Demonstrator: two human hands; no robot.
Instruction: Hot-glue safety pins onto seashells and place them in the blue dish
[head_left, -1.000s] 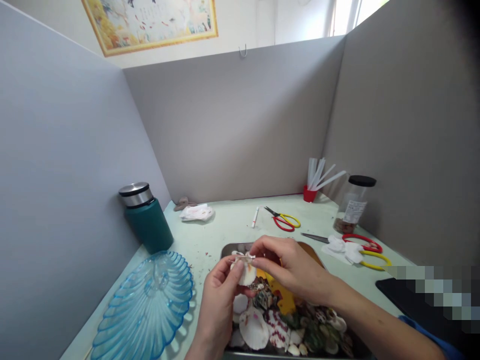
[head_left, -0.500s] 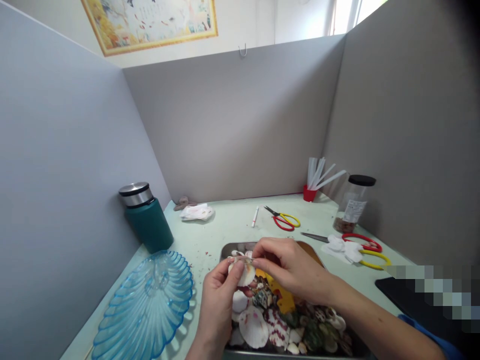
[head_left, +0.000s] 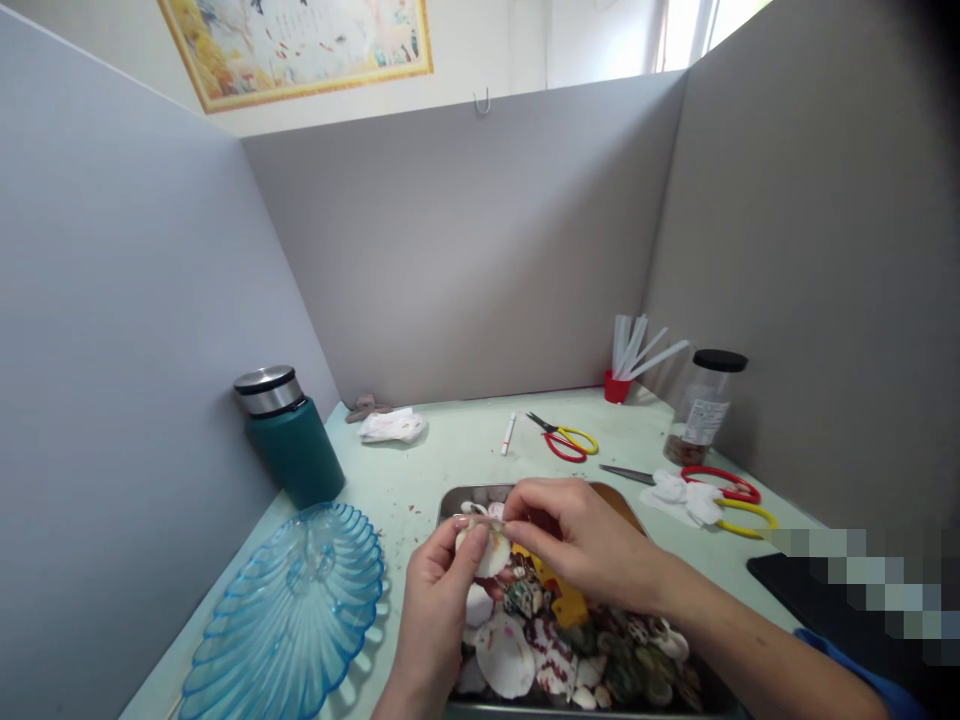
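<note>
A white scallop shell [head_left: 493,555] with orange marks is held above a metal tray [head_left: 525,709]. My left hand [head_left: 442,580] grips it from the left, thumb across its face. The fingertips of my right hand [head_left: 570,530] are pinched at the shell's upper right edge, and whether they hold anything else is too small to make out. Below, the tray carries several seashells: a large white scallop shell [head_left: 505,655], a maroon-and-white shell [head_left: 551,655] and dark greenish shells [head_left: 630,665]. A yellow piece with holes [head_left: 570,605] lies among them, partly hidden by my right hand.
To the left are a blue shell-shaped dish [head_left: 300,610] and a teal bottle [head_left: 296,450]. Behind the tray lie small scissors [head_left: 562,437], a white pen-like stick [head_left: 508,434] and white tissue [head_left: 391,426]. At right are larger scissors [head_left: 739,516], a jar [head_left: 701,410] and a red cup [head_left: 617,387].
Both hands stay on the scallop shell, with only slight finger movement. The whole view has shifted a little.
</note>
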